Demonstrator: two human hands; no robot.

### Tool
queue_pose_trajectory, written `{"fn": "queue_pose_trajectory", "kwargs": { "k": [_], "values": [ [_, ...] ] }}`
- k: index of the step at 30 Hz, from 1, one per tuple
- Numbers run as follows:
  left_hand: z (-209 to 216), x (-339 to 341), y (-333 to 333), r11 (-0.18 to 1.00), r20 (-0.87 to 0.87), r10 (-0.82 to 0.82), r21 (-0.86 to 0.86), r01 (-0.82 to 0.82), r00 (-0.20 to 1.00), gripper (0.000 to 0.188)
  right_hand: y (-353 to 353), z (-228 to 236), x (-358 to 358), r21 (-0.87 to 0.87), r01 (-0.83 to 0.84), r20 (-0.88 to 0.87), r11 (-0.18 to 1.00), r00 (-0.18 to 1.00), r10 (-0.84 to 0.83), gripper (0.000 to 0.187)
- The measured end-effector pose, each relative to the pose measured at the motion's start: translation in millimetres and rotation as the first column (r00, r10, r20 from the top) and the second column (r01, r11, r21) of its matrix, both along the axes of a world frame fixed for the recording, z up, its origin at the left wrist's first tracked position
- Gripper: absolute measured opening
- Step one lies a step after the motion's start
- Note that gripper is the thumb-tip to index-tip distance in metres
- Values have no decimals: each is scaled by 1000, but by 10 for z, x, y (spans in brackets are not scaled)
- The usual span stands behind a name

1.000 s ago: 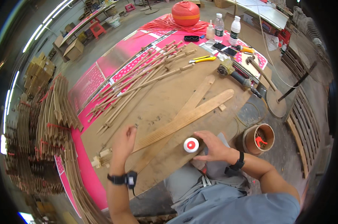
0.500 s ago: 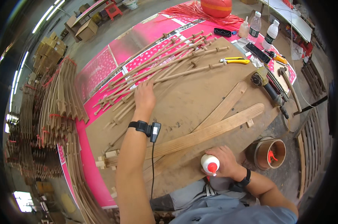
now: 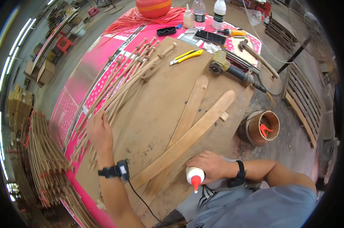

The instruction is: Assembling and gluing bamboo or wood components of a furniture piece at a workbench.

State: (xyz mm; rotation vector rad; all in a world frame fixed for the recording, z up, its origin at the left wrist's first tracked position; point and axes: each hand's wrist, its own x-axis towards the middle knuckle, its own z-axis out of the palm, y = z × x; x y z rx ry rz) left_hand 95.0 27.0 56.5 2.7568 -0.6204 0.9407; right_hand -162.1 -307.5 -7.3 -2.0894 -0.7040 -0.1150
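My left hand (image 3: pixel 99 133) is at the near part of a bundle of slim wooden rods with turned knobs (image 3: pixel 141 70). Its fingers are closed on a rod, though the grip is partly hidden. Near the front edge of the board, my right hand (image 3: pixel 211 166) is wrapped round a white glue bottle (image 3: pixel 195 173), whose red nozzle tilts downward. Between the hands, one flat wooden slat with a rounded end (image 3: pixel 183 138) lies across another slat (image 3: pixel 192 102). A small wood block (image 3: pixel 224 116) sits beside the upper slat.
Beyond the rods lie a yellow utility knife (image 3: pixel 186 57), a power tool (image 3: pixel 232 71), a hammer (image 3: pixel 257 57), a phone (image 3: pixel 210 37) and bottles (image 3: pixel 219 15). A bucket (image 3: pixel 251 131) stands right of the table. Stacked wooden pieces (image 3: pixel 46 163) stand at left.
The view has turned, shifting the scene leftward. The rods' far ends have swung away from the utility knife, with my left hand still on them. My right hand keeps the glue bottle.
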Motion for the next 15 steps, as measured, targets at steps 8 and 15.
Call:
{"fn": "queue_pose_trajectory", "kwargs": {
  "k": [8, 15],
  "values": [
    [407, -1486, -347, 1000, -30, 24, -8, -24, 999, 16, 5, -124, -67, -19, 51, 49, 998, 998, -50, 69],
    [-355, -2777, -485, 976, -271, 198, -39, -216, 942, 22, 46, -82, 1, 57, 67, 167, 996, 983, -76, 65]
  ]
}}
